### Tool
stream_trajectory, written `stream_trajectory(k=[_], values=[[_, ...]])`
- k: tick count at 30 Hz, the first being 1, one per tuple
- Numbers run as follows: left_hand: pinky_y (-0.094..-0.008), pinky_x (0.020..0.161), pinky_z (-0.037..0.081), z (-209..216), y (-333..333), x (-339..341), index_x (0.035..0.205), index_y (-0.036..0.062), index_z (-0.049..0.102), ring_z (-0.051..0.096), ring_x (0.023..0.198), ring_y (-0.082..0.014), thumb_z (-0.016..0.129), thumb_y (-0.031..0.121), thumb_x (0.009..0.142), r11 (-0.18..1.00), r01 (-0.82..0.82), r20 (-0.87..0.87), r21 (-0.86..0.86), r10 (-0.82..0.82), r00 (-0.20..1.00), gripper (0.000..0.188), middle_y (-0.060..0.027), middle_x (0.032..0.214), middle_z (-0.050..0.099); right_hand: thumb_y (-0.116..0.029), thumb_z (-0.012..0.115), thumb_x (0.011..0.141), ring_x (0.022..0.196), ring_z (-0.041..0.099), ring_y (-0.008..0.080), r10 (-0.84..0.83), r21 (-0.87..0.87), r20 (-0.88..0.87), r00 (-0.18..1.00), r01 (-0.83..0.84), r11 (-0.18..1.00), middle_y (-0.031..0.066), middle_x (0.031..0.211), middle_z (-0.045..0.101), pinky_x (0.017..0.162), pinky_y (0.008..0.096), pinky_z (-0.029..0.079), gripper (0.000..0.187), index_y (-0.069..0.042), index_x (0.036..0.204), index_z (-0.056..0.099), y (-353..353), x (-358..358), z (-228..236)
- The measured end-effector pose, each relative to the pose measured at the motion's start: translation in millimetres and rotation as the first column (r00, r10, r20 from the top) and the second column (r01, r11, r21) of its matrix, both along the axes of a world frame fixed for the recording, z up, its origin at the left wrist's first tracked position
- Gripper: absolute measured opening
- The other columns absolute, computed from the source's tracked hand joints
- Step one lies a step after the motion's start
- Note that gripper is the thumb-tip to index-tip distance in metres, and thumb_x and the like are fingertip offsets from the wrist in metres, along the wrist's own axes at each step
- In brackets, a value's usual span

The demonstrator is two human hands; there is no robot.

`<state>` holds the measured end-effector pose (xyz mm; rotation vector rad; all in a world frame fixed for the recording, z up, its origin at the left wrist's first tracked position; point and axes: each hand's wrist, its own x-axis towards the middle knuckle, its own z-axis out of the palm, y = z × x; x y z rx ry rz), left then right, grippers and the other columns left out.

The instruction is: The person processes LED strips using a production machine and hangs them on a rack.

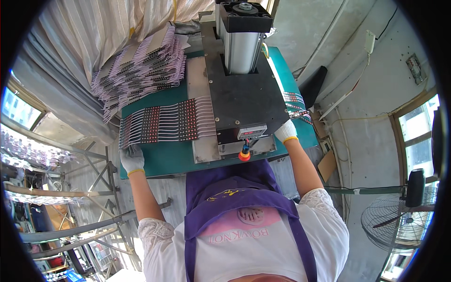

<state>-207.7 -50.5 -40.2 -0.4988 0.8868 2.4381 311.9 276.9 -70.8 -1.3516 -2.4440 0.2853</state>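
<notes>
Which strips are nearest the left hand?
The flat sheet left of the press; the left hand is at its near corner. The pile lies farther back, more strips right of the press.

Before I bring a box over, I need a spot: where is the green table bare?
The green table is bare between the strip rows and its front edge, left of the metal plate, and right of the right hand. Crowded: back left, under the heaped strips.

Hands (132, 160) (gloved) either side of machine (246, 99)
</notes>
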Motion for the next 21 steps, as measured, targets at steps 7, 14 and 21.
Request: stream_trajectory(k=[7,14,21], values=[[-0.0311,0.070,0.055,-27,-23,-44,0.113,0.0071,0.061,0.064,0.087,-0.0180,0.047,0.024,0.104,0.973,0.225,-0.181,-0.044,-0.230,0.956,0.024,-0.0049,0.105,0.068,-0.011,0.064,0.084,0.103,0.063,0.0380,0.062,0.058,0.098,0.993,-0.068,0.996,0.0172,0.113,0.064,0.089,0.0459,0.052,0.045,-0.012,0.128,0.058,2,-1,-3],[-0.0322,0.085,0.051,9,-19,-17,0.127,0.0017,0.058,0.062,0.099,-0.0170,0.060,0.014,0.099,0.840,0.033,-0.514,-0.541,-0.362,0.777,0.031,-0.0043,0.112,0.065,-0.011,0.065,0.083,0.098,0.064,0.0378,0.051,0.096,0.076,0.996,-0.058,0.994,0.0171,0.105,0.065,0.086,0.0463,0.053,0.042,-0.012,0.124,0.060,-8,0,14],[-0.0324,0.095,0.048,31,-9,13,0.137,-0.0018,0.051,0.060,0.109,-0.0183,0.058,0.013,0.100,0.925,0.123,-0.546,-0.359,-0.314,0.777,0.041,-0.0076,0.126,0.061,-0.003,0.063,0.078,0.096,0.064,0.0387,-0.031,0.186,-0.275,0.961,0.085,0.979,0.0178,0.102,0.066,0.083,0.0461,0.052,0.034,-0.009,0.111,0.062,8,2,23]])
